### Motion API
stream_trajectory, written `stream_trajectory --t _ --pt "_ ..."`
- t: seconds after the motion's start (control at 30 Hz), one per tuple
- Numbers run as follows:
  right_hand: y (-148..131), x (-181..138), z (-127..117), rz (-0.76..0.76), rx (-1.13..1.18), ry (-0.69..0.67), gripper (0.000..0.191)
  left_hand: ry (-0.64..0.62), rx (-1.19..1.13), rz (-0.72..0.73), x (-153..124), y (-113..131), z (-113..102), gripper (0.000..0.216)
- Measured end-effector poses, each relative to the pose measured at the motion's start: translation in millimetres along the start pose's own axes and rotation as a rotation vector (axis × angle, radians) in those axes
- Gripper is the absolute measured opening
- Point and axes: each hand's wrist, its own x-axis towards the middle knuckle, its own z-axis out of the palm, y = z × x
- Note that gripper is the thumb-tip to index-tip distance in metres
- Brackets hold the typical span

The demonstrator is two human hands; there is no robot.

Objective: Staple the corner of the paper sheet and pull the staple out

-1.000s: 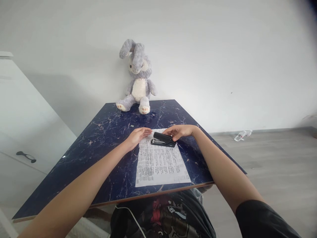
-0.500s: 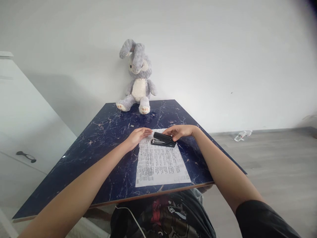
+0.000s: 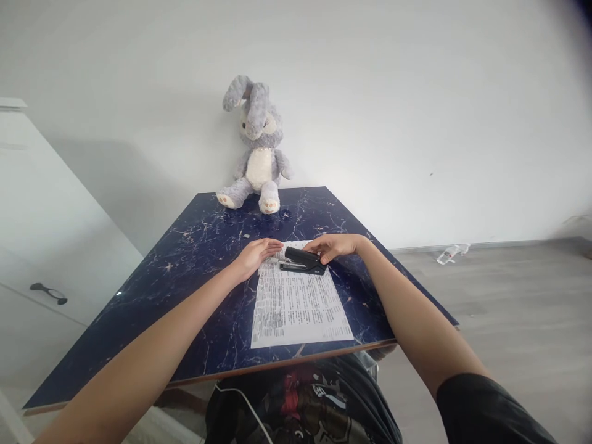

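Right hand (image 3: 337,245) clamped on black stapler (image 3: 306,255), silver rail (image 3: 276,260) now jutting, left hand (image 3: 253,255) flat

Room in a home, I judge: plush rabbit (image 3: 259,166) sitting at the far end of my blue marbled table (image 3: 185,308), white cabinet (image 3: 50,228) with dark handle (image 3: 41,287), plain pale wall (image 3: 370,123), grey wood-look floor (image 3: 504,327).

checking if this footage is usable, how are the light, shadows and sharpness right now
Head view: soft light, with a broad shadow on the wall beside the white cabinet; a small glint on the blue table's left edge; black stapler clear in outline, but print on the paper too smeared to read; top right corner dark.
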Motion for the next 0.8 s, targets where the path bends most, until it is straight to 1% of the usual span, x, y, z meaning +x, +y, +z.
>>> stream_trajectory --t 0.1,0.17,0.3,0.4,0.47,0.53,0.6,0.67,0.73,0.8 --pt "-9.6 1.6 4.4 -0.007 -0.13 0.013 0.065 -0.011 0.007 0.005 2.1 -2.6 -2.1 0.033" --pt "-15.6 9.3 11.7 -0.019 -0.226 0.035 0.061 -0.023 0.007 0.02 3.3 -4.2 -2.9 0.034" --pt "-21.0 33.3 29.7 -0.03 -0.516 0.201 0.046 -0.017 -0.015 0.027 4.5 -5.2 -3.1 0.031" --pt "-23.1 42.4 36.1 -0.045 -0.566 0.266 0.044 0.022 -0.071 -0.017 5.4 -3.8 -4.4 0.03" --pt "-25.6 42.8 37.5 -0.061 -0.587 0.323 0.047 0.076 -0.151 -0.06 6.2 -1.5 -6.3 0.03" --pt "-28.6 42.9 39.8 -0.124 -0.685 0.458 0.054 0.13 -0.27 -0.115 6.5 2.4 -8.5 0.033" --pt "-31.1 45.2 44.2 -0.176 -0.859 0.619 0.067 0.146 -0.396 -0.171 5.6 8.1 -9.6 0.039" --pt "-32.5 49.5 49.9 -0.151 -1.072 0.721 0.075 0.135 -0.484 -0.235 3.5 14.7 -8.8 0.05" --pt "-33.1 54.1 54.7 -0.103 -1.275 0.742 0.078 0.137 -0.531 -0.303 1.1 20.4 -6.1 0.062" --pt "-33.2 57.1 57.3 -0.085 -1.423 0.711 0.076 0.149 -0.548 -0.349 -0.5 23.8 -3.0 0.069"
